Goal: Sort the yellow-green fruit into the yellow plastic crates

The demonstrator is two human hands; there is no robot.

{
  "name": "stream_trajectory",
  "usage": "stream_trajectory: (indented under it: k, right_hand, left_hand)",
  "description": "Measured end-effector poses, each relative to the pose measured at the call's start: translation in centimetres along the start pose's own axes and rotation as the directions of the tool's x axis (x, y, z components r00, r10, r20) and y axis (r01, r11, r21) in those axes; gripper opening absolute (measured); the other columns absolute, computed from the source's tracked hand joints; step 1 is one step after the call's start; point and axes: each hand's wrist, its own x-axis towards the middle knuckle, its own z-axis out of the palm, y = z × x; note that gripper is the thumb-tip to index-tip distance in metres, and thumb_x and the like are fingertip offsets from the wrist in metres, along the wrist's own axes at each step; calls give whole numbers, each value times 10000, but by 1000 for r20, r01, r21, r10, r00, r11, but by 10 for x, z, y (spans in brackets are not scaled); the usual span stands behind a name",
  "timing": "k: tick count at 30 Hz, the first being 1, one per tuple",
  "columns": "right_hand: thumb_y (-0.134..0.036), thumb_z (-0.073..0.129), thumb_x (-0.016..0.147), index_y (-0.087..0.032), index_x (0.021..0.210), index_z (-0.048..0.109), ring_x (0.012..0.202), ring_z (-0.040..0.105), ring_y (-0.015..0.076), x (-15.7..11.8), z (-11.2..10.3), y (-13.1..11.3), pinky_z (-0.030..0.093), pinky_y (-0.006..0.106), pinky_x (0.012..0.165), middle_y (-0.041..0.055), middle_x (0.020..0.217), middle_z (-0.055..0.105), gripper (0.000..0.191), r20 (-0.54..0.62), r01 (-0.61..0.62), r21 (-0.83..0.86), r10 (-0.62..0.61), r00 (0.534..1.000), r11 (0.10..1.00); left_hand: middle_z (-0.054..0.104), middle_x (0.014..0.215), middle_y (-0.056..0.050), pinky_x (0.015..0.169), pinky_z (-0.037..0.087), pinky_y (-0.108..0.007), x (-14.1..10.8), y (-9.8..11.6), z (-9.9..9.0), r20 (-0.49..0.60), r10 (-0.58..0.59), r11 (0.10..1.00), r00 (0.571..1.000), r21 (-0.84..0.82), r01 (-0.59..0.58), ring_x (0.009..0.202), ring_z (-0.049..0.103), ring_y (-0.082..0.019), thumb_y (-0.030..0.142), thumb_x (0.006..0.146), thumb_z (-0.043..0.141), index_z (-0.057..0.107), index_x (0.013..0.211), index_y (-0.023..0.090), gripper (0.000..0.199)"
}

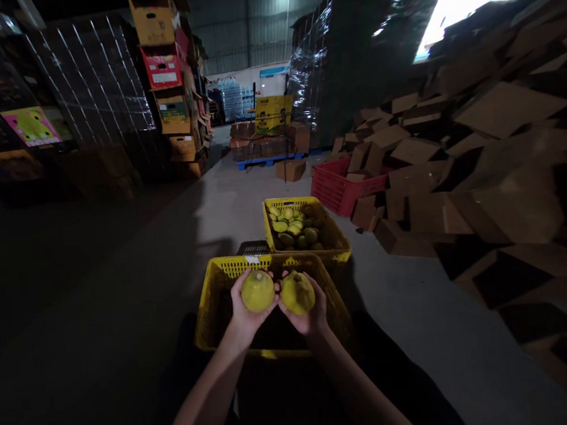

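Note:
My left hand (242, 316) is wrapped round a round yellow-green fruit (257, 291), whose pale end faces up at me. Beside it, my right hand (318, 318) grips a second yellow-green fruit (298, 293) with a dark stem end and a shaded dip. The fingertips of both hands nearly meet between the fruits. Both hands are over the near yellow crate (203, 310), whose inside is mostly in deep shadow. Just beyond stands another yellow crate (336, 234), holding several yellow-green fruits (295, 227).
A large heap of cardboard boxes (507, 110) spreads along the right, with a red crate (334, 188) at its edge. Ahead are a blue pallet (269, 162) with goods and a tall stack of cartons (154, 25). Grey floor (233, 207) lies between them.

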Motion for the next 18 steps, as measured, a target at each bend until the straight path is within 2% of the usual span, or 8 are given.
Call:
stream_trajectory:
  k: [3,9,13,18]
  right_hand:
    - [-282,573,785,-138,830,710,665,711,184,-2,2,0,578,265,611,77,746,753,204,-2,-23,3,23,1000,1000]
    - [-253,560,792,-167,841,712,708,723,178,-4,7,0,580,255,626,41,780,765,181,-14,-4,31,4,1000,1000]
    - [-258,510,834,-169,882,715,761,728,197,-1,6,1,593,297,703,60,810,768,229,-49,2,35,0,999,999]
    - [-255,532,839,-192,1021,691,824,726,186,5,2,5,588,317,787,39,850,772,250,-115,73,67,-65,991,995]
  left_hand:
    - [680,714,-73,565,524,-251,2,0,-4,9,13,1000,1000,-28,-12,645,651,-175,350,810,571,664,806,116,252]
    - [704,789,-65,612,542,-278,3,0,-9,18,31,999,999,-38,-30,692,669,-185,325,809,579,670,828,136,210]
    - [712,797,-61,655,545,-283,4,-3,-8,-22,76,995,997,-66,-77,737,680,-193,296,821,568,681,972,159,234]
    - [727,876,-77,764,559,-316,10,-5,-4,-87,158,975,984,-145,-169,858,691,-213,272,853,529,647,1123,178,309]
